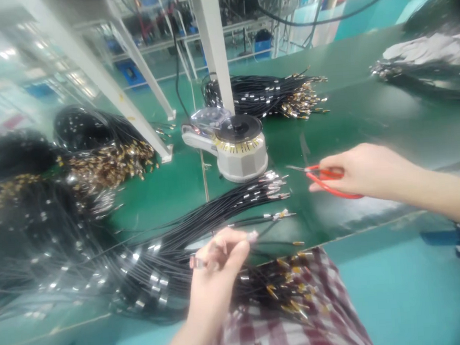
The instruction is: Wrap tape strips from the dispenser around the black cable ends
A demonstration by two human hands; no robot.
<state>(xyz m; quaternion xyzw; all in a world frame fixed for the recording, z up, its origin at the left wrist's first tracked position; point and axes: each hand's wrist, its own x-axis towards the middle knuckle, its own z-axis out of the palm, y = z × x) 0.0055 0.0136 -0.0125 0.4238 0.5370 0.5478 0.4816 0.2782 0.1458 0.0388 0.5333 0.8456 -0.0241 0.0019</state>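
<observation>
The left hand (216,265) is clamped at thumb and fingertips on a small pale piece (252,237), apparently to steady it by its edge; blur hides its type. The right hand (366,171), well apart, encloses the red-handled scissors (336,191), blades directed away from the palm, presumably for control. Black cables (224,209) lie on the green bench (290,136), tips grouped beside the round dispenser (243,161), an arrangement that likely keeps the ends accessible.
</observation>
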